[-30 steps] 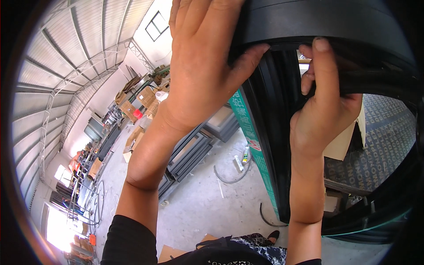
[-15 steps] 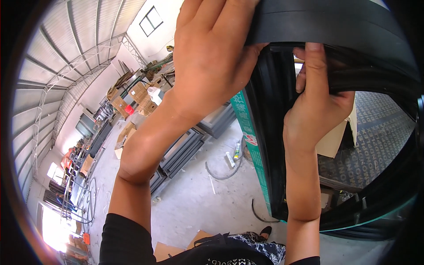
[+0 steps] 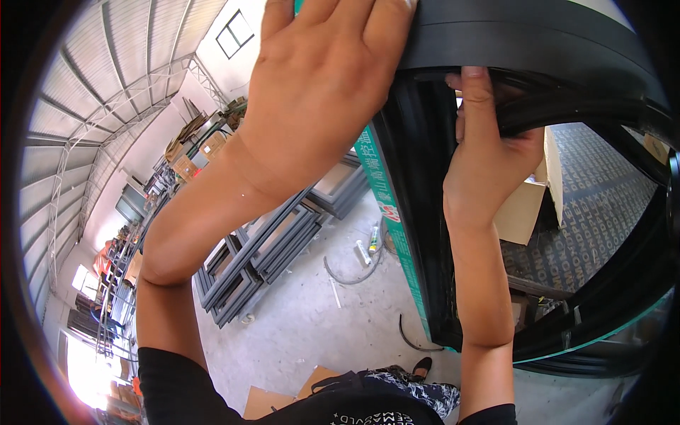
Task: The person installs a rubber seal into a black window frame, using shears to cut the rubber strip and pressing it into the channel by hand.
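A large black window frame [image 3: 419, 212], with green printed film along one edge, fills the right side and looks bowed near the picture's rim. My left hand [image 3: 319, 99] lies over the corner of its broad dark upper bar [image 3: 510, 35]; the fingers reach past the top of the picture and the thumb is hidden. Inside the frame opening, my right hand [image 3: 485, 156] grips just under that bar. Its thumb points up against the bar's lower edge, and the other fingers curl behind, partly hidden. Whether a thin strip sits between them does not show.
Grey frames [image 3: 262, 248] lie stacked on the concrete floor at left. Sealant tubes [image 3: 368, 248] and a bent dark strip [image 3: 411, 336] lie nearer the frame. An open cardboard box [image 3: 524, 209] stands on a printed board [image 3: 602, 191] beyond the opening. Flat cardboard [image 3: 265, 400] lies at the bottom.
My left hand has shifted left and its thumb is now hidden behind it. My right hand stays under the bar, slightly further left in the picture. The whole view has turned a little.
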Available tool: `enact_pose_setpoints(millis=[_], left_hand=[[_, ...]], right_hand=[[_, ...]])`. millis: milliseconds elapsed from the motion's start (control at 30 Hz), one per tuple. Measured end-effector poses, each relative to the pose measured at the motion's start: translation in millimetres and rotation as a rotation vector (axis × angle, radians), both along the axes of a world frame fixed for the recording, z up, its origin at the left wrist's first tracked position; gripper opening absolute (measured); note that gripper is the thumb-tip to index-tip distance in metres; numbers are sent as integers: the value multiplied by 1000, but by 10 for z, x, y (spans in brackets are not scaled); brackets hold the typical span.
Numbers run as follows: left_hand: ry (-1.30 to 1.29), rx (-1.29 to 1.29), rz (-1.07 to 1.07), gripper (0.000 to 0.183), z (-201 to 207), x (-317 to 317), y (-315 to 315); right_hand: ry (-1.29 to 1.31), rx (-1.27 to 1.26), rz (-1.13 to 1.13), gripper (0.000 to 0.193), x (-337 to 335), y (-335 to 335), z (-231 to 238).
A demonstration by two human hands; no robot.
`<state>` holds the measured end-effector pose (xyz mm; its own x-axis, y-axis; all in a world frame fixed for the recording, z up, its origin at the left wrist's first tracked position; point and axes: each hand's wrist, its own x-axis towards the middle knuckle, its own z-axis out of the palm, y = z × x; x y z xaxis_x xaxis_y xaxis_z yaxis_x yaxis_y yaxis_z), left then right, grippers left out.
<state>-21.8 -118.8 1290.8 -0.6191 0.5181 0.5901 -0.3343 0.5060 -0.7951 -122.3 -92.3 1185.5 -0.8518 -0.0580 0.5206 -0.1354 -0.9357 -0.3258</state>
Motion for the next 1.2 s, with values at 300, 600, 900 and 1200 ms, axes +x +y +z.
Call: enact_pose_setpoints(millis=[300, 600, 900, 1200], left_hand=[[-145, 112, 69, 52, 80, 27, 117], [-46, 225, -17, 61, -70, -81, -15], [35, 148, -78, 62, -167, -223, -28], [71, 107, -112, 61, -187, -291, 41]], right_hand=[[32, 32, 22, 16, -26, 33, 9], [-112, -3, -6, 12, -406, 457, -141], [43, -61, -217, 12, -648, 505, -70], [61, -15, -234, 12, -701, 529, -52]])
